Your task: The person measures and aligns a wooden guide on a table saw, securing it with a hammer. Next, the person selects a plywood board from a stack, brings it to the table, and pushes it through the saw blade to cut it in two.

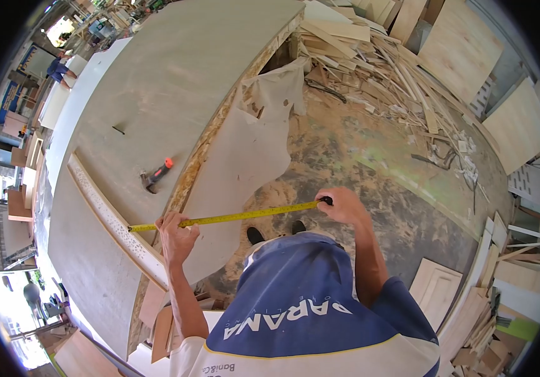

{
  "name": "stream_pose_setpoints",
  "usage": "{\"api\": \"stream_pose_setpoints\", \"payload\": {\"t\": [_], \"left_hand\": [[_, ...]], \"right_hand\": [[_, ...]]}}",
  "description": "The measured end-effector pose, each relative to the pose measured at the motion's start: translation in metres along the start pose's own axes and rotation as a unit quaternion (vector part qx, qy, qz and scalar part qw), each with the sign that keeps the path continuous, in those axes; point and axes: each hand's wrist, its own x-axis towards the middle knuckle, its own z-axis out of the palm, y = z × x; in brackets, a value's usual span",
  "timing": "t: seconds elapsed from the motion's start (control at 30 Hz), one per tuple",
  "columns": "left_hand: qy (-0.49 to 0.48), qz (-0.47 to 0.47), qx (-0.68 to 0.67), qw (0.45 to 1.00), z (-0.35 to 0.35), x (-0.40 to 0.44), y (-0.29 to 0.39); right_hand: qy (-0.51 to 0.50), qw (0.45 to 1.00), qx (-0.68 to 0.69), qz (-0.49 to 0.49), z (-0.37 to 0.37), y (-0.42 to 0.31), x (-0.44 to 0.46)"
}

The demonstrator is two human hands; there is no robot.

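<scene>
Head view, left hand [179, 239] pinching yellow tape [251, 214] by table edge [218, 118], right hand [345, 207] closed around its black case [326, 201].

Yellow with dark markings along tape blade [251, 214]; black on tape case [326, 201]. Grey across tabletop [182, 81]. Speckled white on strip [112, 220], tan along edge. Orange-red and dark on tool [156, 176]. Blue, white, yellow piping, white lettering on shirt [295, 289]. Black on 2 shoes [255, 235].

Both arms [372, 254] reach forward, the left hand [177, 237] pinching, the right hand [343, 206] curled round.
</scene>
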Motion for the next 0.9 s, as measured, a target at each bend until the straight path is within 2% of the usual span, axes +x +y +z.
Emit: {"api": "stream_pose_setpoints", "payload": {"t": [0.3, 0.9], "left_hand": [[-0.022, -0.021, -0.003, 1.0, -0.005, -0.004, -0.013], [0.001, 0.011, -0.008, 1.0, 0.004, -0.003, -0.014]], "right_hand": [[-0.008, 1.0, -0.017, 0.007, -0.011, 0.014, -0.004], [0.009, 1.0, 0.013, 0.011, -0.02, 0.033, -0.017]]}}
